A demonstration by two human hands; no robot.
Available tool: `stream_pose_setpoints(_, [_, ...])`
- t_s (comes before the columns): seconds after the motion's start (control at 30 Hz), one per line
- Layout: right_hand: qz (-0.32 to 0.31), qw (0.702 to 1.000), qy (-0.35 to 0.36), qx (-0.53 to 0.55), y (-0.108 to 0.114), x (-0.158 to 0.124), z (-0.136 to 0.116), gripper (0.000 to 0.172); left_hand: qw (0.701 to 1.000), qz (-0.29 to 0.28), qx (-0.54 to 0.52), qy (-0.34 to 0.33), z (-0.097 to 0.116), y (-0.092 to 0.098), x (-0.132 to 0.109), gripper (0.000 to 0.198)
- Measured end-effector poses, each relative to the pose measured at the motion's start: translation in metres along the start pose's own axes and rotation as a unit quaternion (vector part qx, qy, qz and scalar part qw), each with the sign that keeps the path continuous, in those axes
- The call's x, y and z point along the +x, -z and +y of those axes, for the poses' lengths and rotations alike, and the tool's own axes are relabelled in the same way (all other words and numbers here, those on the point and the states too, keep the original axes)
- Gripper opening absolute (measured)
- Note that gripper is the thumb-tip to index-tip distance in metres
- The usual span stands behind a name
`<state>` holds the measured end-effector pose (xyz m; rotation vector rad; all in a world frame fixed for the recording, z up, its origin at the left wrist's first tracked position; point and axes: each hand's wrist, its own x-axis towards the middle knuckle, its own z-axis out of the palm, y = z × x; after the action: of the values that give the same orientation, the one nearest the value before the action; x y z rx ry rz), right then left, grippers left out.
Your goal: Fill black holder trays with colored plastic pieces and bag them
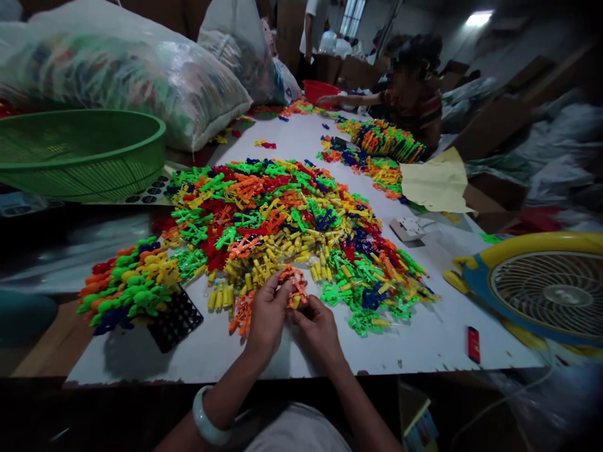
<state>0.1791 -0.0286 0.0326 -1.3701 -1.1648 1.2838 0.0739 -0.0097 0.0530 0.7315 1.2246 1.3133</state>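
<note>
Angling inward from the near side, the left hand (269,309) pinches an orange piece (294,282); the right hand (317,328) curls narrowly at its near end, grip unclear.

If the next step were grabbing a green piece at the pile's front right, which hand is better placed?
Probably the right hand: it lies nearer those green pieces, while the left hand is farther across, holding an orange piece.

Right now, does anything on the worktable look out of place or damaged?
Two things, mildly: a small red object lies alone near the front edge of the white tabletop, apart from the heap of plastic pieces; dark, ragged marks along that edge look like wear.
</note>
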Motion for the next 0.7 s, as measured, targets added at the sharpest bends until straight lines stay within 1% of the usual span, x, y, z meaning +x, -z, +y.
stream_pose_setpoints(0.03, [0.008, 1.0, 0.011, -0.018, 0.009, 0.001, -0.003, 0.022, 0.999, -0.023, 0.02, -0.022, 0.005, -0.001, 0.001, 0.041])
stream_pose_setpoints(0.1, [0.043, 0.995, 0.043, -0.077, 0.039, 0.002, -0.013, 0.021, 0.989, -0.047, 0.093, -0.105, 0.017, 0.003, 0.006, 0.042])
stream_pose_setpoints(0.13, [0.072, 0.988, 0.063, -0.117, 0.058, 0.003, -0.018, 0.022, 0.976, -0.042, 0.146, -0.153, 0.024, 0.008, 0.011, 0.041])
stream_pose_setpoints(0.17, [0.108, 0.976, 0.089, -0.165, 0.078, 0.005, -0.023, 0.024, 0.957, -0.023, 0.209, -0.199, 0.031, 0.016, 0.018, 0.041])
stream_pose_setpoints(0.2, [0.149, 0.957, 0.118, -0.221, 0.098, 0.008, -0.026, 0.027, 0.93, 0.011, 0.28, -0.237, 0.037, 0.025, 0.027, 0.041])
stream_pose_setpoints(0.23, [0.191, 0.928, 0.148, -0.284, 0.115, 0.012, -0.028, 0.028, 0.896, 0.049, 0.357, -0.26, 0.043, 0.034, 0.037, 0.041])
stream_pose_setpoints(0.27, [0.235, 0.891, 0.175, -0.347, 0.128, 0.016, -0.028, 0.029, 0.857, 0.085, 0.433, -0.268, 0.047, 0.044, 0.048, 0.041])
stream_pose_setpoints(0.3, [0.269, 0.854, 0.196, -0.401, 0.136, 0.021, -0.026, 0.029, 0.817, 0.113, 0.502, -0.259, 0.05, 0.052, 0.057, 0.041])
stream_pose_setpoints(0.33, [0.283, 0.824, 0.213, -0.442, 0.138, 0.026, -0.022, 0.028, 0.782, 0.125, 0.558, -0.249, 0.052, 0.059, 0.065, 0.04])
stream_pose_setpoints(0.37, [0.278, 0.808, 0.228, -0.467, 0.136, 0.031, -0.018, 0.028, 0.751, 0.131, 0.601, -0.241, 0.053, 0.064, 0.071, 0.039])
stream_pose_setpoints(0.4, [0.255, 0.807, 0.238, -0.476, 0.129, 0.036, -0.014, 0.028, 0.727, 0.134, 0.629, -0.241, 0.053, 0.066, 0.074, 0.038])
stream_pose_setpoints(0.43, [0.222, 0.816, 0.248, -0.473, 0.12, 0.039, -0.01, 0.028, 0.711, 0.136, 0.643, -0.25, 0.052, 0.067, 0.074, 0.037])
stream_pose_setpoints(0.47, [0.191, 0.827, 0.256, -0.462, 0.11, 0.042, -0.006, 0.028, 0.702, 0.137, 0.647, -0.266, 0.05, 0.065, 0.071, 0.037])
stream_pose_setpoints(0.5, [0.173, 0.838, 0.26, -0.448, 0.102, 0.043, -0.003, 0.028, 0.698, 0.136, 0.643, -0.285, 0.047, 0.061, 0.066, 0.037])
stream_pose_setpoints(0.53, [0.172, 0.846, 0.258, -0.434, 0.097, 0.042, -0.002, 0.028, 0.699, 0.126, 0.635, -0.303, 0.042, 0.055, 0.06, 0.037])
stream_pose_setpoints(0.57, [0.181, 0.853, 0.253, -0.42, 0.095, 0.041, -0.001, 0.026, 0.705, 0.099, 0.627, -0.317, 0.037, 0.048, 0.053, 0.036])
stream_pose_setpoints(0.6, [0.195, 0.859, 0.245, -0.405, 0.097, 0.039, -0.001, 0.025, 0.712, 0.058, 0.618, -0.327, 0.03, 0.039, 0.048, 0.035])
stream_pose_setpoints(0.63, [0.21, 0.865, 0.237, -0.39, 0.102, 0.036, -0.002, 0.024, 0.718, 0.007, 0.611, -0.332, 0.023, 0.029, 0.043, 0.035])
stream_pose_setpoints(0.7, [0.243, 0.871, 0.221, -0.365, 0.12, 0.03, -0.005, 0.023, 0.724, -0.089, 0.606, -0.317, 0.008, 0.005, 0.04, 0.036])
